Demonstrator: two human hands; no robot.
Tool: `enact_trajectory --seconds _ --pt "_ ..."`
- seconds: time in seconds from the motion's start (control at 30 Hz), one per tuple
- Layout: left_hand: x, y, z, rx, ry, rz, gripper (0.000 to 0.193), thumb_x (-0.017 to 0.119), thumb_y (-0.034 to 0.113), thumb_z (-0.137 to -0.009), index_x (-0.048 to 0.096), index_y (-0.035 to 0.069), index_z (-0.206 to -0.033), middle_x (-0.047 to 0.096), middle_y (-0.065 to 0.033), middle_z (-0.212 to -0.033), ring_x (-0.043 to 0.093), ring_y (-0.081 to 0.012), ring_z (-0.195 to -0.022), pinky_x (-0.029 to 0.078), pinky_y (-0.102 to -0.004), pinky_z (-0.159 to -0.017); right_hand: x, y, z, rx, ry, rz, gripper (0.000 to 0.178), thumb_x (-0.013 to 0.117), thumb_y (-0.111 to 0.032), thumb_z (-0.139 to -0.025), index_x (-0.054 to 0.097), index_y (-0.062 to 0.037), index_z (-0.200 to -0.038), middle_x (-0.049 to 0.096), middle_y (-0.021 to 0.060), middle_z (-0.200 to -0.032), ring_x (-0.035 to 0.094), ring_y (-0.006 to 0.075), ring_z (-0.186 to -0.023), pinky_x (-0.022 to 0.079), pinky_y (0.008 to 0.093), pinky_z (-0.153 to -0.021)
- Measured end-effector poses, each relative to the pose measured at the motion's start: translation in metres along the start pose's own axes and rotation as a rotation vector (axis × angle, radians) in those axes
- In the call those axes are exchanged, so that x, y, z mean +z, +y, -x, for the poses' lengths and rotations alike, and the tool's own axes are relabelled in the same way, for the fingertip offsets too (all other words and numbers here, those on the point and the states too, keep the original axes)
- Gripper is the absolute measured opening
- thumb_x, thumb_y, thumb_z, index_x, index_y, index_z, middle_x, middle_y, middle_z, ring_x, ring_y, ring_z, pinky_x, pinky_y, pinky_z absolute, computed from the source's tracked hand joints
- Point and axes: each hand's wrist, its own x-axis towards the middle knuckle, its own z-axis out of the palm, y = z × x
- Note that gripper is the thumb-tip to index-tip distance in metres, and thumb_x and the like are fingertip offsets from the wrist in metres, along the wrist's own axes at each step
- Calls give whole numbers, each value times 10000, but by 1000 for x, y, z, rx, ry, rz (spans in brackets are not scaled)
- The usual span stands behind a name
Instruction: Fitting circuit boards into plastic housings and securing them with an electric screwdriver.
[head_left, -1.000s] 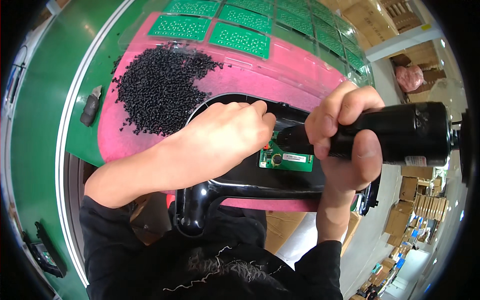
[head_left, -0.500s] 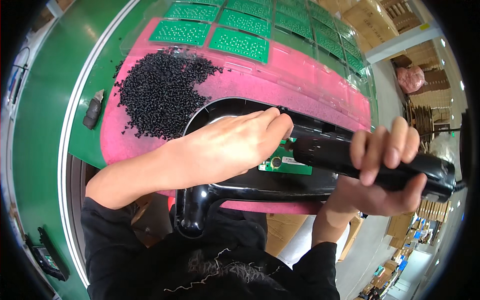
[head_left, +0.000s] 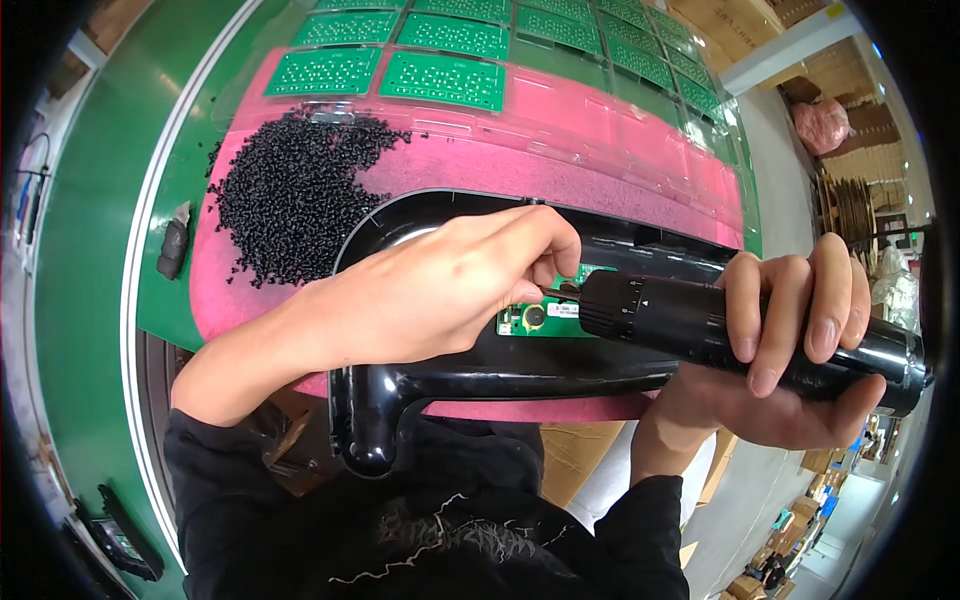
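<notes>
My right hand (head_left: 790,340) wraps round a black electric screwdriver (head_left: 655,308), which lies nearly level with its bit pointing left. At the bit tip my left hand (head_left: 450,280) is closed in a pinch; whatever is between its fingertips is too small to make out. Below both is a black plastic housing (head_left: 520,383) with a curved rim and a short stub at its near left. Inside it sits a green circuit board (head_left: 515,322) with a round dark component and a white label, partly hidden by my left hand and the screwdriver.
A heap of small black screws (head_left: 290,195) is spread on the pink mat (head_left: 450,160). Behind it, a clear plastic tray (head_left: 570,135) holds several green boards (head_left: 443,80). A dark wrapped object (head_left: 174,245) lies on the green table (head_left: 95,280) at left.
My left fingertips have come down from the housing's far side to the screwdriver bit. The screwdriver has turned slightly in my right hand. The view has shifted, so the housing appears farther left.
</notes>
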Motion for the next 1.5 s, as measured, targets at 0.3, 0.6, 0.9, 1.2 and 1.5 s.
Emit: enact_trajectory --seconds 0.3,0.6,0.9,1.2,1.5 --pt "1 0 -4 93 51 -10 137 623 -46 -806 580 -32 -936 605 -109 -893 609 -240 -771 508 -326 -703 2 -1 2 -21 32 -38 284 680 -250 -805 457 -81 -855 490 26 -832 489 77 -489 419 248 -536" --pt "-9 4 -6 6 -37 4 133 663 -9 -775 564 -21 -864 614 -97 -839 610 -263 -818 492 -347 -727 5 7 4 -12 29 -92 305 696 -277 -798 460 -90 -842 506 24 -804 502 74 -467 404 227 -487" --pt "-8 -1 -4 128 -8 -128 113 677 20 -781 619 -27 -866 637 -113 -818 615 -281 -777 502 -357 -683 4 13 7 -9 -15 -59 308 673 -295 -813 453 -86 -862 512 32 -831 517 83 -478 408 234 -492" --pt "-13 -2 -6 140 334 -294 32 646 -20 -801 620 -34 -815 637 -113 -756 645 -250 -696 501 -308 -625 7 9 6 195 -58 177 328 668 -315 -788 455 -78 -869 526 50 -799 483 94 -422 400 251 -427" --pt "-10 4 0 23 212 -311 161 612 89 -891 555 -30 -798 524 -139 -700 548 -301 -630 431 -372 -568 14 14 9 338 -66 260 364 706 -321 -766 449 -76 -849 509 60 -765 497 114 -447 417 255 -464"
